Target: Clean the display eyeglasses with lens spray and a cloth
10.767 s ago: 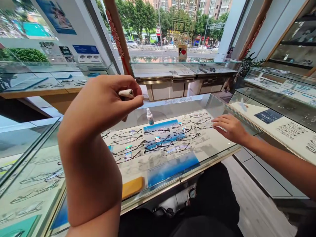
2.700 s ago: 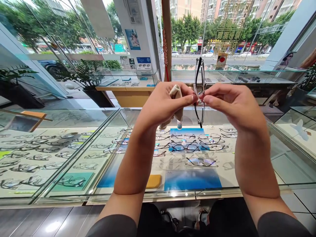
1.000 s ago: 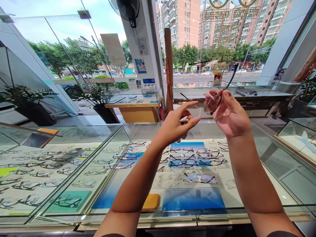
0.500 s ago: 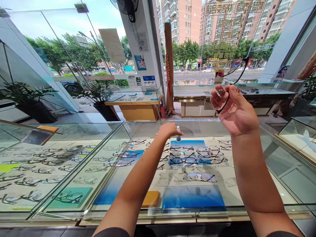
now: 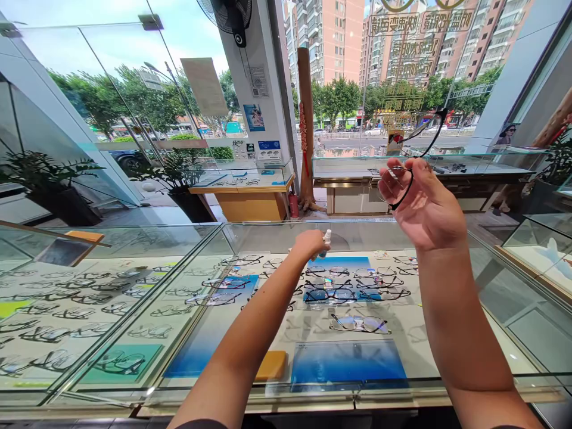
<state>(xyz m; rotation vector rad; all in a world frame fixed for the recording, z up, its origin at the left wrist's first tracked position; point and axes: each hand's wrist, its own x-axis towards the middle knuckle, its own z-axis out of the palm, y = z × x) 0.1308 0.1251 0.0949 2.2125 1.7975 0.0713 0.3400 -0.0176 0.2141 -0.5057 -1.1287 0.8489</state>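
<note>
My right hand (image 5: 429, 202) is raised at the right, its thumb and fingers pinched on a pair of dark-rimmed glasses (image 5: 409, 189). One lens hangs by the fingertips and the other part of the frame sticks up above them. Over the far part of the glass showcase (image 5: 322, 229), my left hand (image 5: 309, 244) is closed round a small white-capped bottle (image 5: 328, 236). The bottle tilts slightly, and its lower part is partly hidden by the fingers. Rows of glasses (image 5: 330, 295) lie under the glass below my hands.
An orange-yellow case (image 5: 271, 365) and a blue board (image 5: 348, 363) lie near the showcase's front. A framed mirror (image 5: 67, 250) stands at the left. Farther back are another display counter (image 5: 250, 202), a wooden post (image 5: 306, 131) and a potted plant (image 5: 183, 190).
My left hand has closed round the small bottle, which was upright beside its fingers and is now tilted. My right hand still holds the glasses, nearly unmoved.
</note>
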